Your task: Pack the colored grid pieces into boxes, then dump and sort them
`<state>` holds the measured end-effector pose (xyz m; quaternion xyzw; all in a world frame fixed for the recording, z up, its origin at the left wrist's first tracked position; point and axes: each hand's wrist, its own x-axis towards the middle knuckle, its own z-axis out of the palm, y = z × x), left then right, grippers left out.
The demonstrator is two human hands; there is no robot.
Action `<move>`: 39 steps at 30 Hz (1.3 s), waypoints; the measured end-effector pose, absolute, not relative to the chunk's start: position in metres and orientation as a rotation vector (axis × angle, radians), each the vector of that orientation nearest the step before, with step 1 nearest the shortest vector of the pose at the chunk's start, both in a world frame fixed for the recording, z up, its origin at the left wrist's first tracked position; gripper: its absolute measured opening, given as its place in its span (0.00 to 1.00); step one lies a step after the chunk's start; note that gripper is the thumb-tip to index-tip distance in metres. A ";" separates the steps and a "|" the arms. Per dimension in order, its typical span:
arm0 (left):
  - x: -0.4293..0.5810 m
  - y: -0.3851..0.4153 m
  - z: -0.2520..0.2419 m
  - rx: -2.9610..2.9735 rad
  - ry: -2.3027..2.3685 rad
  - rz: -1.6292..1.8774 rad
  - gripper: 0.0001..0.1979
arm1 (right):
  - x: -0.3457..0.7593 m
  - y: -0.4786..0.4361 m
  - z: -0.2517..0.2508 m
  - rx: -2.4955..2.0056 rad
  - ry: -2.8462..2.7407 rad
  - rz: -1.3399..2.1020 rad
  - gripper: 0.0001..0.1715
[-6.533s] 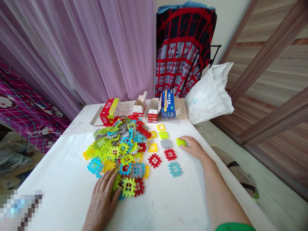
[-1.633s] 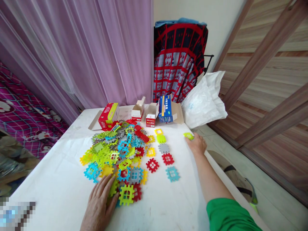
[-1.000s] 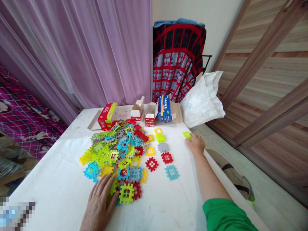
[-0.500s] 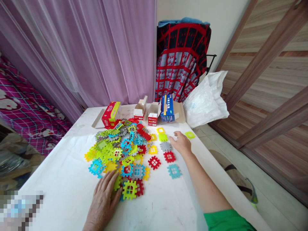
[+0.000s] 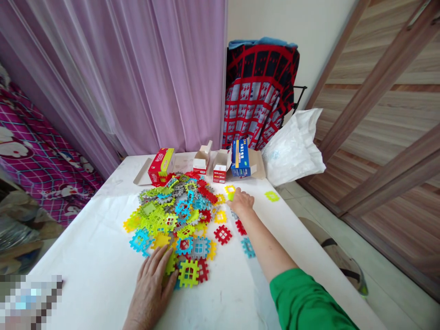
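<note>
Bright toothed plastic squares form a pile [image 5: 185,211] on the white table [image 5: 99,229]. My left hand [image 5: 153,279] lies flat with fingers stretched at the pile's near left edge, beside a lime window piece [image 5: 189,273]. My right hand [image 5: 242,201] reaches to the top of a column of pieces right of the pile. It covers part of a lime piece just below a yellow frame [image 5: 229,189]; its fingertips are partly hidden. Lower in that column are a red piece [image 5: 240,228] and a teal piece [image 5: 248,247]. A red window piece [image 5: 223,234] lies left of them.
Along the back edge stand a red and yellow box [image 5: 161,166], two small open boxes [image 5: 201,160] and a blue box [image 5: 240,158]. A white bag [image 5: 292,149] sits at the back right. Near the right edge lies a lime frame [image 5: 272,196].
My right hand has moved left from beside the column onto its upper pieces. My left hand stays at the pile's edge. The view has shifted slightly.
</note>
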<state>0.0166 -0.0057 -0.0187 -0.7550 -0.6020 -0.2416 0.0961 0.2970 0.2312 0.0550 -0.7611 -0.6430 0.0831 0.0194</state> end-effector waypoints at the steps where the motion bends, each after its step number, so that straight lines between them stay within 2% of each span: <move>1: 0.016 -0.005 -0.019 -2.237 -1.780 -0.720 0.25 | 0.298 0.232 0.055 -2.359 -2.002 0.258 0.34; 7: 0.016 -0.004 -0.021 -2.217 -1.765 -0.707 0.25 | 0.313 0.230 0.052 -2.292 -2.078 0.186 0.30; 22: 0.015 -0.005 -0.021 -2.218 -1.759 -0.678 0.27 | 0.394 0.240 0.054 -2.424 -2.034 0.062 0.32; 31: 0.014 -0.005 -0.020 -2.225 -1.758 -0.668 0.27 | 0.411 0.237 0.052 -2.376 -2.086 0.106 0.29; 39: 0.015 -0.006 -0.019 -2.227 -1.783 -0.672 0.27 | 0.410 0.233 0.056 -2.382 -2.049 0.123 0.31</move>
